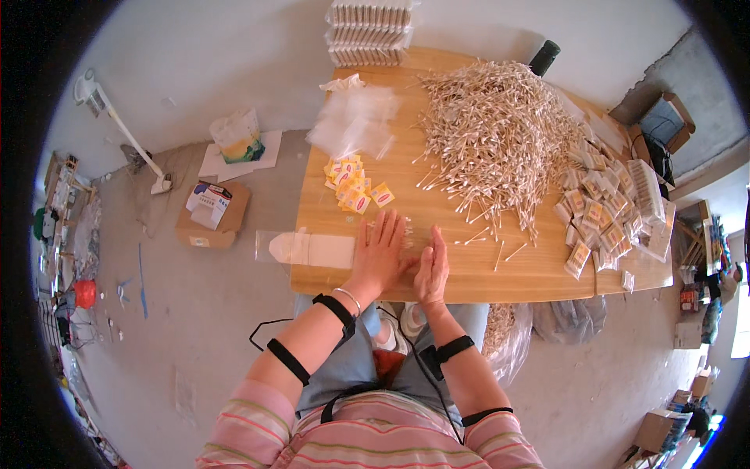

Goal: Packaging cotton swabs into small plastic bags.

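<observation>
At the near table edge my left hand (pixel 378 254) lies flat with its fingers stretched out, over a small group of cotton swabs (pixel 408 231). My right hand (pixel 431 268) stands on its edge just right of them, fingers straight and holding nothing I can see. Most of that group is hidden under the left hand. A white strip with a rounded end (pixel 324 250) lies beside my left hand, on a clear plastic bag (pixel 264 245) that pokes over the table's left edge. Beyond the hands are several small yellow printed cards (pixel 351 184).
A big heap of loose cotton swabs (pixel 500 133) covers the table's (pixel 461 277) far middle. Packed swab bags (pixel 598 211) pile up at right. Clear plastic bags (pixel 355 121) lie far left, behind them stacked packs (pixel 369 33). An open carton (pixel 212 217) stands on the floor.
</observation>
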Available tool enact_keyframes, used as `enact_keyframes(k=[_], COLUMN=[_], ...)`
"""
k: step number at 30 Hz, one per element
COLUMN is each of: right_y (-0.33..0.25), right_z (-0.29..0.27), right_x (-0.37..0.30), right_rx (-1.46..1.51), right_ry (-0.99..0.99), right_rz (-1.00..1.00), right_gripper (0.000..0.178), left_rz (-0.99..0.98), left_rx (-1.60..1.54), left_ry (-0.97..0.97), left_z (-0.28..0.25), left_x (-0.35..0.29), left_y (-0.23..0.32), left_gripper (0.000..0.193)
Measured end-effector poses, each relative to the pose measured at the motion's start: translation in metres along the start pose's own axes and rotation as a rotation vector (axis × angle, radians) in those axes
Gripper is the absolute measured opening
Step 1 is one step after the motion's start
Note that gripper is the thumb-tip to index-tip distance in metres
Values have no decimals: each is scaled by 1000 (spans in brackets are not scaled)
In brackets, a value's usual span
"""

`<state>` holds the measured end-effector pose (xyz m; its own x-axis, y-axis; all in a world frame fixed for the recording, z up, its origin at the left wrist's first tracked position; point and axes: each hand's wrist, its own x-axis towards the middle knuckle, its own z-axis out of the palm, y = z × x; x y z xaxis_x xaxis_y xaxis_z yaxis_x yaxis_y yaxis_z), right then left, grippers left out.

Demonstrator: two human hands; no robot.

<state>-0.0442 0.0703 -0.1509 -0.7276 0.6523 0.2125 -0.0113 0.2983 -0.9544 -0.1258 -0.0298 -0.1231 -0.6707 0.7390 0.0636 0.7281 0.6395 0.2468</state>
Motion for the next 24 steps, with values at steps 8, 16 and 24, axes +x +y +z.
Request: enact_keyframes(k=[8, 16, 24], right_y=[8, -12, -23], right_z=[0, 13, 31], right_x=[0, -6, 16], right_rx=[37, -786, -992], right_ry=[-6, -374, -582], right_rz=[-25, -367, -348], right_gripper=[45, 60, 70], left_rz=[49, -151, -185], left_rx=[-56, -700, -807], left_ry=[-55, 422, 489], left_z=[6, 8, 12], left_x=[-35, -34, -35], left_y=[8, -34, -35], left_gripper=[80, 51, 41])
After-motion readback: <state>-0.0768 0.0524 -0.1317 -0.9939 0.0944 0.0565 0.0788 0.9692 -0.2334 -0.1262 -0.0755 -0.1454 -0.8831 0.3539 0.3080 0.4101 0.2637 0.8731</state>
